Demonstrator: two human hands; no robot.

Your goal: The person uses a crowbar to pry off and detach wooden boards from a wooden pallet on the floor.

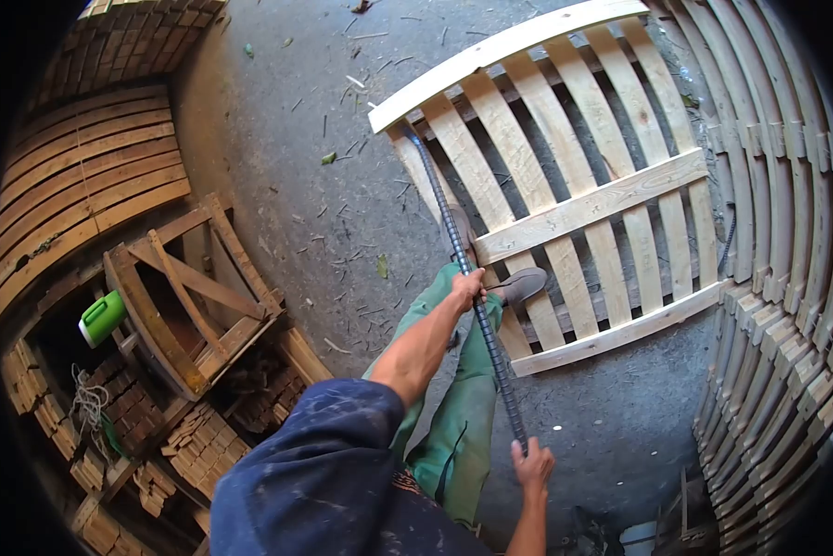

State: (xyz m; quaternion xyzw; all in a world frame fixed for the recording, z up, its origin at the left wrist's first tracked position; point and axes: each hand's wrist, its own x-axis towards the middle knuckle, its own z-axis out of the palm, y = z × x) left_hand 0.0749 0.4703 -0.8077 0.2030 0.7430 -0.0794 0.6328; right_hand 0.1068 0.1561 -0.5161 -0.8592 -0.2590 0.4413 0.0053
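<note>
Along the left edge of a pale, unpainted slatted wooden pallet [592,206] runs a long, dark, ribbed metal bar [488,338], slanting from the pallet's upper left corner down past its lower left corner. The bar's bluish, curved end reaches the long end board at that upper corner; whether it presses on the wood I cannot tell. Partway down the bar, the left hand [469,287] has its fingers wrapped around the shaft, and at the lower end the right hand [532,463] has its fingers closed on the bar. One greyish-brown shoe [525,283] is over the slats near the pallet's left edge, between the middle and lower cross boards; the other is beside the middle board's left end, partly covered by the bar. Green trousers [463,454] and a dark blue, dusty shirt [314,445] show below. The pallet lies on a grey concrete floor [286,139] littered with splinters and a few leaves. Along the floor's right edge stand tall rows of stacked wooden pallets [778,139]. At its left edge are a brown wooden frame [147,324], a bright green and white plastic container [103,320] and piles of short cut timber [208,440].
</note>
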